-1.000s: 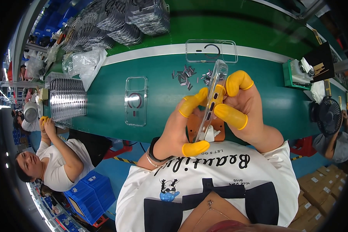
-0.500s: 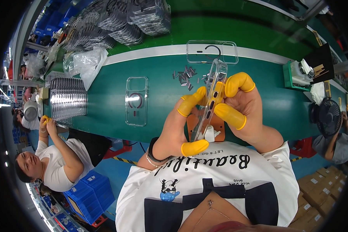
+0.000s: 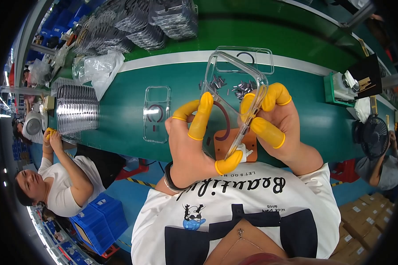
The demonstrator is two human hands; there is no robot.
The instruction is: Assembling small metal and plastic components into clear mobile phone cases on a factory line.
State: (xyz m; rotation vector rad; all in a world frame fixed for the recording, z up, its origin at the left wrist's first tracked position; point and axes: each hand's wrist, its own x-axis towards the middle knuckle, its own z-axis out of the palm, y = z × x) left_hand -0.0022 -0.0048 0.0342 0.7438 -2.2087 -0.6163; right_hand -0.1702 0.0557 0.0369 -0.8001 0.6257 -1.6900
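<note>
Head view, left hand (image 3: 183, 148): wears yellow rubber finger cots (image 3: 200, 119); fingers spread and grasping the transparent plastic phone case (image 3: 231, 99), thumb at its lower end, other fingertips at its left edge.
Head view, right hand (image 3: 282, 121): capped fingers pinching the case's right long side wall; one tip shows in or behind that wall, cannot tell which.
Held case: raised above the counter, tilted, in front of the chest; its back carries a dark purple ring (image 3: 228, 124).
Reason for hold: left hand probably steadies the frame while the right works at the slotted side; the tilt likely turns that wall toward the eyes.
Orange flat block (image 3: 253, 148): at the counter's near edge below the case, a crumpled white scrap (image 3: 247, 153) on it; presumably kept there for short reach.
Small dark glossy bar-shaped pieces (image 3: 244, 89): two loose heaps beyond the hands, likely within easy reach.
Transparent case lying flat (image 3: 157, 98): left of the hands, apart from them.
Edges: pale metal strip (image 3: 163, 61) bounds the green counter (image 3: 128, 106) at the far side; another transparent case (image 3: 266, 62) lies across it.
Room to move: green surface shows between left hand and flat case, and from right hand to the green bin (image 3: 333, 89).
</note>
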